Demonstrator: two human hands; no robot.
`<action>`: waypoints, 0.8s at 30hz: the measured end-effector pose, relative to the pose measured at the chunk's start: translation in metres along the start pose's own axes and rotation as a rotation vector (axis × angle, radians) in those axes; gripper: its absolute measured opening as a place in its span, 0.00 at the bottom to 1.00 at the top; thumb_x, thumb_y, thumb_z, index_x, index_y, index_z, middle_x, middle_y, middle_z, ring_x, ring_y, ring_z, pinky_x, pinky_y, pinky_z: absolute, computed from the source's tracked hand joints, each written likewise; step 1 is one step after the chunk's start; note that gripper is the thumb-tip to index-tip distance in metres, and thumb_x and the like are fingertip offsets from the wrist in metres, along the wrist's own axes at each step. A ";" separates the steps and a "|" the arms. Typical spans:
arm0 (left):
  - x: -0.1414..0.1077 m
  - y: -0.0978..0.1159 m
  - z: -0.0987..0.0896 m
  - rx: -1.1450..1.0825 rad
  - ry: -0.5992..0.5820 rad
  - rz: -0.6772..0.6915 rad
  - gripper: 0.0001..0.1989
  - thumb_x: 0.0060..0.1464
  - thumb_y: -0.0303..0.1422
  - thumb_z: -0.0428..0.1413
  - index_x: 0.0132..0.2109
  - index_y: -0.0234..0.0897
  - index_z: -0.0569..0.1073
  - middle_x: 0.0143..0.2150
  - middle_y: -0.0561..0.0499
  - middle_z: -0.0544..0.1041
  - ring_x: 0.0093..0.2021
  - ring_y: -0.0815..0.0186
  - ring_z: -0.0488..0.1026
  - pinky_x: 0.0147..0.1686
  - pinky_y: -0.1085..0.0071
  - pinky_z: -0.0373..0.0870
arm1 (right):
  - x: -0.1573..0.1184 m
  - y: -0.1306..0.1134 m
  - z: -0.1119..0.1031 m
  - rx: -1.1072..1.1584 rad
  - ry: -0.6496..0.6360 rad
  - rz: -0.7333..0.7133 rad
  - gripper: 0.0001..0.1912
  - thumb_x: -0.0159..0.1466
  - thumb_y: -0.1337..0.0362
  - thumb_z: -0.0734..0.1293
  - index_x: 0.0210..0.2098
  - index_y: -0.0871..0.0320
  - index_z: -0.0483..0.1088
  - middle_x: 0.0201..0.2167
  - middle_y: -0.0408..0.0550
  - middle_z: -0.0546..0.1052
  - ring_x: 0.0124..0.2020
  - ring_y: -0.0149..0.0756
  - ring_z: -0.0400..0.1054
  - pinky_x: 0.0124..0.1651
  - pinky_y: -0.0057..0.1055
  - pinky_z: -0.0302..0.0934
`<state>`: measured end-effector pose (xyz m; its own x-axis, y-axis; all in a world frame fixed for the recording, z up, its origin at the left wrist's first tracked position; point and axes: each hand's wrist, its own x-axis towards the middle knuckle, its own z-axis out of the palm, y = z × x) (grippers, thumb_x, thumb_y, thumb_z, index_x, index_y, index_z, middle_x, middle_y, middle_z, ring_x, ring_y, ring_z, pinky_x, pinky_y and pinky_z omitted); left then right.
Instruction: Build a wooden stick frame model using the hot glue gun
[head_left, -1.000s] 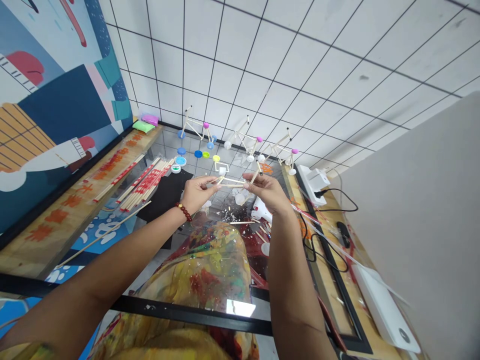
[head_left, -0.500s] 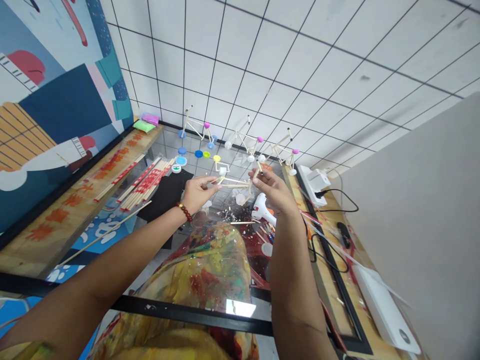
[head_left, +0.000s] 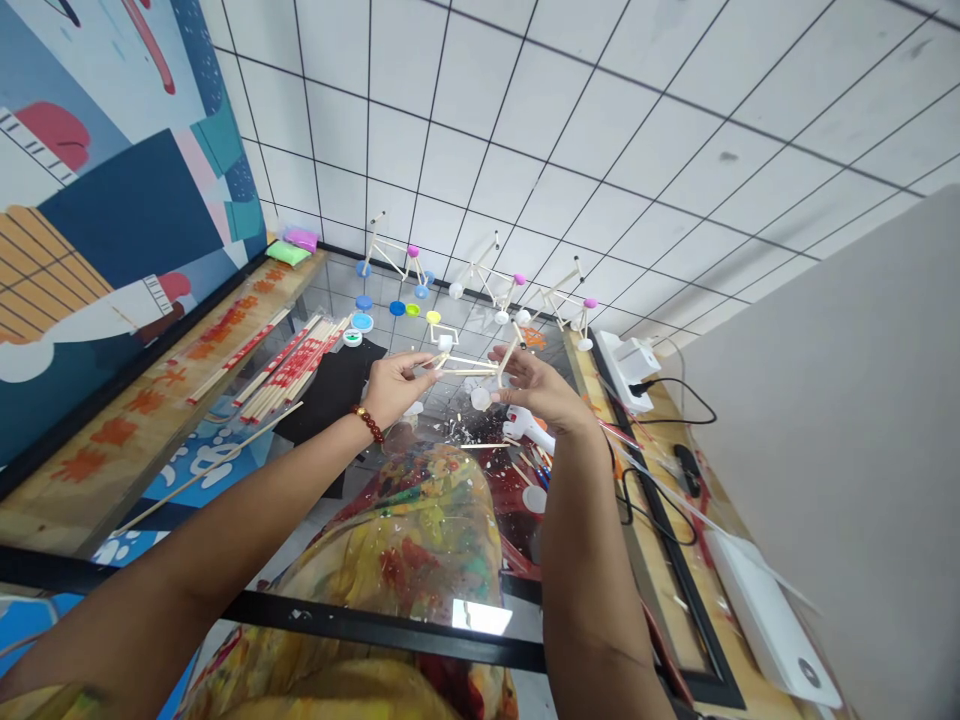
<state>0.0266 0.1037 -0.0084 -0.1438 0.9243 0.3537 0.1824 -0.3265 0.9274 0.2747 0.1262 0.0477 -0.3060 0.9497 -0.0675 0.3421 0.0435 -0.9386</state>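
Note:
My left hand point(head_left: 397, 388) pinches the left end of a small bicycle-like frame of wooden sticks point(head_left: 471, 372) over the glass table. At its right end a short upright stick with a dark tip point(head_left: 517, 335) leans up. My right hand point(head_left: 549, 392) is around that end, thumb and fingers apart, with no grip on it that I can see. A white round cap point(head_left: 481, 400) shows below the frame, near my right thumb. Just behind the frame sits a white block with a bent stick loop point(head_left: 445, 341).
Three finished stick models point(head_left: 502, 285) with round wheels stand along the back. Coloured caps point(head_left: 398, 308) lie before them. Bundled chopsticks point(head_left: 292, 370) are at left. A white glue gun point(head_left: 529, 428) rests beneath my right hand; a power strip point(head_left: 626, 365) and cables are at right.
My right hand has let go of the dark-tipped upright stick. Its fingers have spread and dropped slightly. My left hand has kept its place on the frame.

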 end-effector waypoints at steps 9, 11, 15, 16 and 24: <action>0.000 0.000 0.001 -0.012 -0.023 -0.030 0.16 0.45 0.38 0.66 0.41 0.35 0.84 0.32 0.51 0.79 0.21 0.75 0.57 0.23 0.74 0.60 | 0.005 0.008 0.002 0.003 0.022 -0.054 0.39 0.43 0.61 0.81 0.55 0.52 0.73 0.58 0.53 0.76 0.58 0.49 0.70 0.69 0.54 0.52; 0.000 0.001 0.001 -0.013 -0.030 -0.044 0.17 0.45 0.38 0.66 0.42 0.34 0.84 0.32 0.51 0.79 0.21 0.75 0.57 0.24 0.74 0.61 | 0.006 0.009 0.002 0.013 0.014 -0.050 0.40 0.43 0.62 0.81 0.56 0.53 0.72 0.60 0.54 0.75 0.58 0.49 0.70 0.68 0.54 0.54; 0.000 0.001 0.000 0.009 -0.030 -0.061 0.21 0.43 0.38 0.67 0.45 0.33 0.84 0.26 0.54 0.74 0.22 0.74 0.58 0.25 0.73 0.62 | 0.007 0.009 0.004 0.030 0.012 -0.050 0.46 0.41 0.63 0.81 0.60 0.51 0.69 0.65 0.56 0.70 0.61 0.51 0.67 0.69 0.54 0.54; 0.000 0.000 0.000 0.017 -0.029 -0.067 0.22 0.43 0.38 0.67 0.46 0.33 0.84 0.23 0.55 0.72 0.22 0.74 0.58 0.26 0.73 0.63 | 0.007 0.009 0.005 0.032 0.013 -0.050 0.47 0.41 0.63 0.81 0.60 0.51 0.68 0.66 0.56 0.69 0.62 0.51 0.67 0.69 0.54 0.54; -0.001 0.002 0.000 0.034 -0.025 -0.099 0.28 0.42 0.39 0.69 0.52 0.33 0.82 0.22 0.55 0.71 0.22 0.73 0.59 0.25 0.73 0.62 | 0.006 0.006 0.005 -0.023 0.028 -0.059 0.48 0.42 0.61 0.81 0.62 0.51 0.67 0.66 0.57 0.69 0.63 0.53 0.66 0.68 0.56 0.53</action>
<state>0.0268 0.1022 -0.0072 -0.1382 0.9566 0.2567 0.2014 -0.2266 0.9529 0.2707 0.1311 0.0398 -0.3008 0.9537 -0.0027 0.3450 0.1062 -0.9326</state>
